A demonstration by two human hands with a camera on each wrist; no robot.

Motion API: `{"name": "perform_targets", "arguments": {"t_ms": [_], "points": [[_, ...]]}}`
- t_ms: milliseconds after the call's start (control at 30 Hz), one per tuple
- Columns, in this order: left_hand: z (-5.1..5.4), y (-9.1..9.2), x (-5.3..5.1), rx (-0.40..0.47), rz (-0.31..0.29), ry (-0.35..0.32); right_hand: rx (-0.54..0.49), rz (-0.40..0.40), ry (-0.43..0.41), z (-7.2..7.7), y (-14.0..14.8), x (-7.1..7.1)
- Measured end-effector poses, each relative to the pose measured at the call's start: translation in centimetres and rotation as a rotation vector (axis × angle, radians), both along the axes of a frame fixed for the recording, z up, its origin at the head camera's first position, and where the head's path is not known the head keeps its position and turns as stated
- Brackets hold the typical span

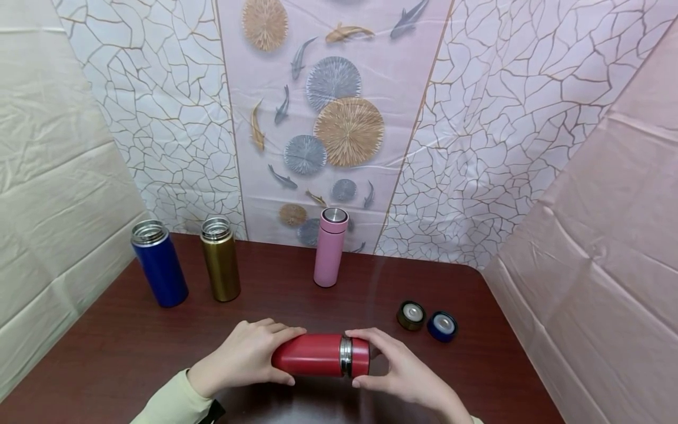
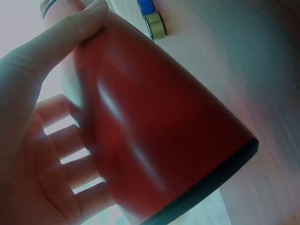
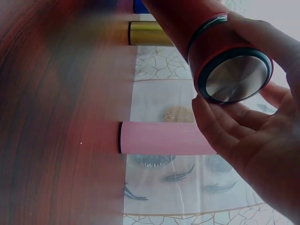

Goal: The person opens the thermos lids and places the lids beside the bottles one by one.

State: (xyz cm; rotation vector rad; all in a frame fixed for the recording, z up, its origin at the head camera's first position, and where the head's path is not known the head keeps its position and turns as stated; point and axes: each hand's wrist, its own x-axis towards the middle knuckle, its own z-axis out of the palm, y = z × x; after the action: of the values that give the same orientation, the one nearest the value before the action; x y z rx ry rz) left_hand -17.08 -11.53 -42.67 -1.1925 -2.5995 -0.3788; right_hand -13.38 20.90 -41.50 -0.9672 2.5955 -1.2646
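Observation:
A red vacuum flask [image 1: 312, 355] lies on its side in the air above the table's near part, its base to the left. Around its body my left hand [image 1: 246, 353] holds on, thumb on the near side; the left wrist view shows the black base end clear of the hand. The fingers and thumb of my right hand [image 1: 408, 371] grip the red lid [image 1: 361, 357] at the other end. A band of shiny steel neck [image 1: 346, 355] shows between lid and body. In the right wrist view the lid's brushed metal top [image 3: 236, 77] faces the camera.
On the brown table [image 1: 286, 312] stand an open blue flask [image 1: 161, 271], an open gold flask [image 1: 221, 271] and a lidded pink flask [image 1: 329, 256]. A dark gold lid [image 1: 411, 315] and a blue lid [image 1: 442, 326] lie at the right. Patterned cloth [image 1: 175, 118] hangs behind.

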Motion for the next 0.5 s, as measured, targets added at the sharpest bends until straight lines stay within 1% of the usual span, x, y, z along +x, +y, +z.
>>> {"name": "perform_targets", "arguments": {"t_ms": [133,200,367,500], "points": [[-0.01,0.04,-0.05,-0.007,-0.002,0.004,0.017,0.024,0.058,-0.21,0.00,-0.07],[-0.05,0.04,-0.06,-0.010,0.000,0.000,0.031,0.028,0.074,-0.30,-0.01,-0.06],[-0.08,0.06,-0.11,-0.013,0.004,-0.024,0.076,0.026,0.133,-0.38,-0.05,0.04],[-0.01,0.11,-0.10,-0.013,0.007,-0.027,0.096,0.023,0.173,-0.29,-0.15,0.18]]}}
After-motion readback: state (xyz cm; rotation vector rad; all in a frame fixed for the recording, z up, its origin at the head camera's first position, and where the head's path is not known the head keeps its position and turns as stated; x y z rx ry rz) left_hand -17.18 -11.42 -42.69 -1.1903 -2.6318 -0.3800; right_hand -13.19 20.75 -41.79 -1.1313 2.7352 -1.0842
